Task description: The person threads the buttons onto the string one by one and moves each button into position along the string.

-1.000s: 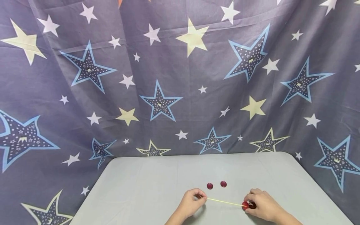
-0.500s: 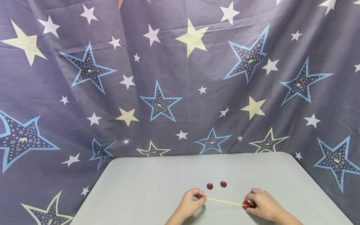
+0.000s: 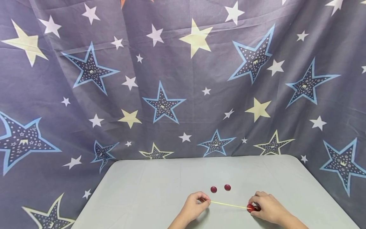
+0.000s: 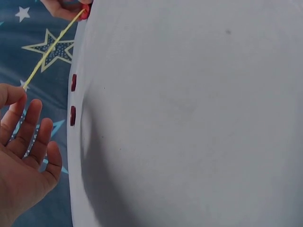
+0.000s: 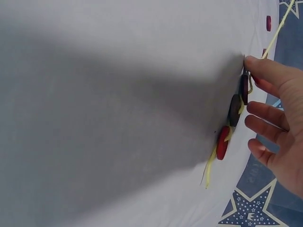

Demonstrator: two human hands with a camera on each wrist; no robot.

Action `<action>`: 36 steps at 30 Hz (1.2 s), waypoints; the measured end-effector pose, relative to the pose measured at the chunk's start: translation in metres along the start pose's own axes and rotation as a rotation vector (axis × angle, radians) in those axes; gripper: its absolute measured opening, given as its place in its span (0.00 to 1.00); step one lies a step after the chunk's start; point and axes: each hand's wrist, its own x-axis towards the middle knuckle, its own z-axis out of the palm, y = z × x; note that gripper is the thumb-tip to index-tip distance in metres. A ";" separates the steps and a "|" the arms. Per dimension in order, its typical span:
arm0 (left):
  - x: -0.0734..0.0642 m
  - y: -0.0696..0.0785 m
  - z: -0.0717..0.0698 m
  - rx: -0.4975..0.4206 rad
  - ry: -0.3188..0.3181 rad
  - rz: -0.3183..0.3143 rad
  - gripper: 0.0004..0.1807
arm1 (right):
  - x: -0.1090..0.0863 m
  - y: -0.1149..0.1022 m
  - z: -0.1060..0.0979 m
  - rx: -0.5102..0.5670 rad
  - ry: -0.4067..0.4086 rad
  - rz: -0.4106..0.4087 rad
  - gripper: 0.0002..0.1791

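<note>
Tautly, a yellow cord [image 3: 228,204] runs over the bench [image 3: 143,190] between left hand [image 3: 192,208] and right hand [image 3: 267,208]. The left thumb and forefinger pinch it, the other fingers spread loosely; the right thumb and forefinger pinch a red button [image 3: 250,208]. Just beside the right fingers, two dark buttons [image 5: 234,110] and another red button [image 5: 222,143] are strung on cord near its loose end. Two maroon buttons [image 3: 213,189] lie near each other beyond the hands.

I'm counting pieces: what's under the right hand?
A round red disc and dark round discs on thin yellow string; whatever the pinching fingers cover cannot be seen.
</note>
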 end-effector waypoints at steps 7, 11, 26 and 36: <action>-0.001 0.001 0.001 -0.005 0.006 0.005 0.03 | 0.001 0.001 0.002 0.003 -0.023 0.018 0.12; 0.000 -0.001 0.002 -0.005 0.004 0.003 0.03 | 0.001 0.001 0.001 0.002 -0.032 0.019 0.12; 0.003 -0.002 0.005 -0.020 0.016 0.019 0.03 | 0.009 -0.003 -0.004 0.150 0.052 -0.040 0.15; 0.005 0.000 0.007 -0.028 0.028 0.012 0.03 | 0.021 -0.015 -0.005 0.242 0.040 -0.030 0.15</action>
